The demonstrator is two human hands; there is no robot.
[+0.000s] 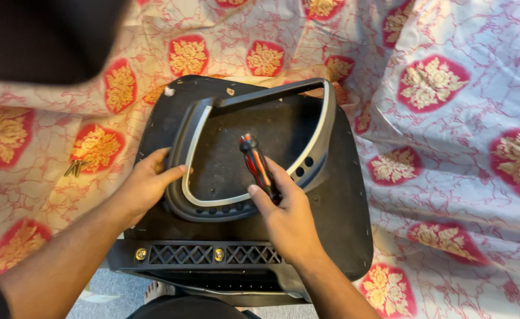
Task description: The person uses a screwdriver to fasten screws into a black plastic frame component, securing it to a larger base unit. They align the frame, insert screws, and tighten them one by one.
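Observation:
A black chair seat [342, 201] lies upside down on a bed. On it rests a dark grey loop-shaped armrest frame [322, 127] with a pale inner rim and a row of holes along its lower curve. My left hand [147, 183] grips the frame's left side, thumb over the rim. My right hand [286, 215] holds a screwdriver [257, 162] with a red and black handle, tip down at the frame's lower right bend; the tip is hidden by my fingers.
A bedsheet [449, 147] with red and gold flower patches covers the bed all around. Several loose screws [75, 169] lie on it to the left. A black ribbed bracket [183, 255] with two brass bolts runs along the seat's near edge. A dark blurred shape fills the top left corner.

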